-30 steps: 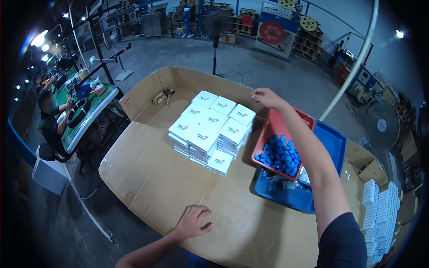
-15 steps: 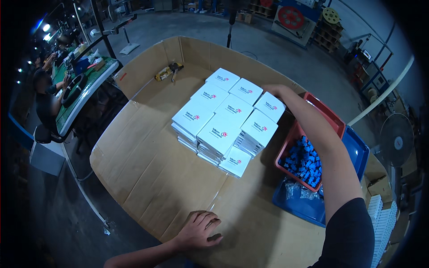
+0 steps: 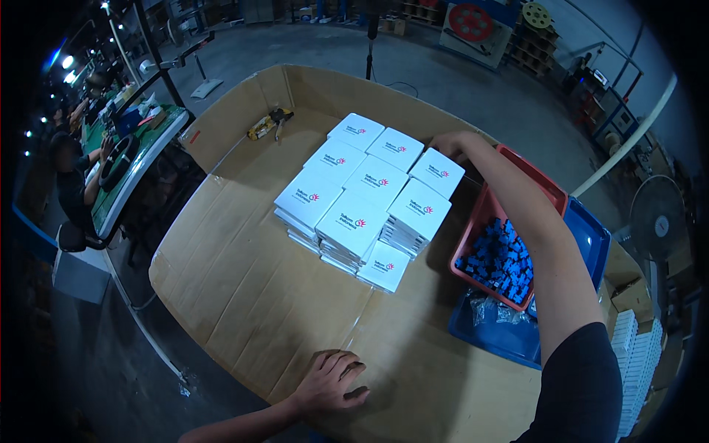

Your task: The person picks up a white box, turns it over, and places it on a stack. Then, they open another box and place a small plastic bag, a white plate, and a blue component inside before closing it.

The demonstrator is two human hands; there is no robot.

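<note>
Head | right hand grasping far white box | left hand flat, released, on cardboard

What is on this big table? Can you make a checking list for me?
Surface: cardboard-covered table, creased.
Job's things: white boxes stacked in a block.
Clutter: red tray of small blue parts on a blue tray; clear bags; yellow tool.
Hands: left hand flat on the table; right hand at the far corner box.
Cables: nothing seen on the table.
Surroundings: another person at a green bench; fan; more white boxes.
</note>
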